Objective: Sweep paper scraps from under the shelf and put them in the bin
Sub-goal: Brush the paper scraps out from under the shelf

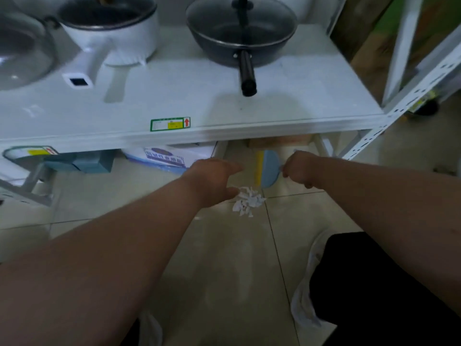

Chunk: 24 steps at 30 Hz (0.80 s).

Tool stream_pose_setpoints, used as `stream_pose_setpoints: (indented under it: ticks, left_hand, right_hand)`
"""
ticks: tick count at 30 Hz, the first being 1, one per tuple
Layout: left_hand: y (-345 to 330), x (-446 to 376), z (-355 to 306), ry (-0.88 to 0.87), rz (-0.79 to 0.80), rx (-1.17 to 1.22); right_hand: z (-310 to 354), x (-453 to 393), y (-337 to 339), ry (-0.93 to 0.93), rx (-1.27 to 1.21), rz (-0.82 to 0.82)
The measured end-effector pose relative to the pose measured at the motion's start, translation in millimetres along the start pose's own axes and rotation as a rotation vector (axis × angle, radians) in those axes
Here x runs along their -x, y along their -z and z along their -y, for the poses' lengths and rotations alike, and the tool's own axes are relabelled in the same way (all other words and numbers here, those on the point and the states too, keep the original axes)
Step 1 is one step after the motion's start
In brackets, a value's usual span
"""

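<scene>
My right hand (300,168) gripped the dustpan (272,168) on edge at one o'clock of the scraps (247,201), my empty left hand (214,178) half open beside them to corral.

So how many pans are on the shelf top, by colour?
White saucepan: 1
Black wok with glass lid: 1
Grey pan, cut off at the left edge: 1
Total: 3

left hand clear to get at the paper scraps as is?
Probably yes. The left hand is already beside the paper scraps, fingertips about touching the pile's edge. The pile lies on open floor in front of the shelf, nothing between them.
</scene>
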State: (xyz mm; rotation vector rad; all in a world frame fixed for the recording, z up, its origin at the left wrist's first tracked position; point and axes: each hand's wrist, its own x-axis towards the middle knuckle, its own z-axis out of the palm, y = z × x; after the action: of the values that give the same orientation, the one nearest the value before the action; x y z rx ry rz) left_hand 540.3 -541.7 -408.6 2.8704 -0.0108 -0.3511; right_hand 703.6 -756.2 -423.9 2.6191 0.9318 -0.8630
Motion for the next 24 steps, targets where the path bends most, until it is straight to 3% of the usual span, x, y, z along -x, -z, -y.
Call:
stream_pose_setpoints:
  ticks: [3, 6, 8, 10, 15, 18, 24]
  left_hand:
    - [28, 1, -29, -0.078, -0.043, -0.009]
    - [51, -10, -56, -0.185, -0.101, -0.03]
    - [61, -25, -71, -0.247, -0.121, -0.066]
    - [69, -47, -84, -0.317, -0.135, -0.146]
    - [74, -121, -104, -0.45, -0.195, -0.309]
    - [73, -173, -110, -0.427, -0.242, -0.394]
    - [39, -221, -87, -0.262, -0.222, -0.367]
  right_hand:
    - [-25, 36, 19, -0.034, -0.048, -0.038]
    - [-53, 65, 47, -0.164, -0.382, -0.154]
    - [-78, 76, 52, -0.13, -0.224, -0.211]
    - [-96, 84, 50, -0.121, -0.189, -0.159]
    - [-133, 73, 37, -0.081, -0.263, -0.114]
    - [-163, 36, 4, -0.135, -0.439, -0.199]
    - [-192, -60, -90, -0.125, -0.414, -0.269]
